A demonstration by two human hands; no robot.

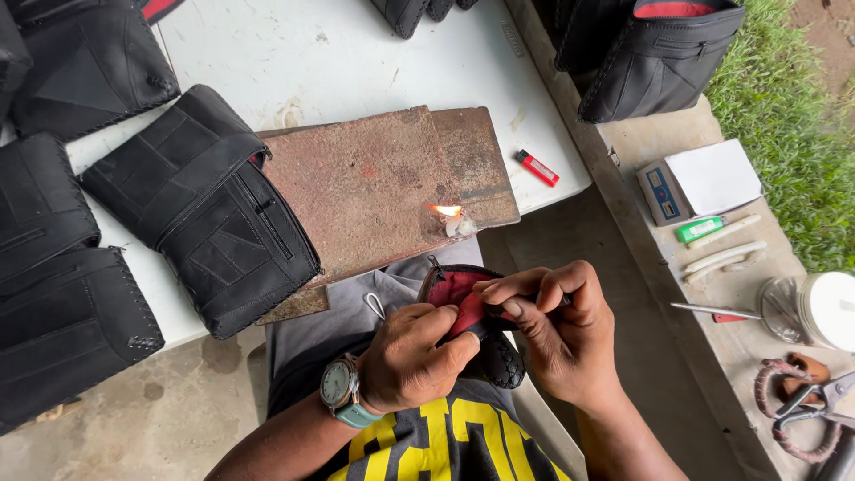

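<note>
**Two hands grip small black pouch over lap**

The left hand [417, 354] and right hand [554, 328] both pinch a small black pouch [485, 343] with red lining, held above the lap beside the table [356, 53]. A small flame [448, 211] burns on a rusty slab [374, 187]; a red lighter [537, 167] lies nearby.

Bare forearms, a wristwatch, a dark printed shirt.
The left hand [405, 356] has a round pale-faced watch [339, 386] on a teal strap; the right hand [557, 334] wears nothing. The shirt [445, 445] is dark with bold yellow lettering, above grey trousers [347, 312].
</note>
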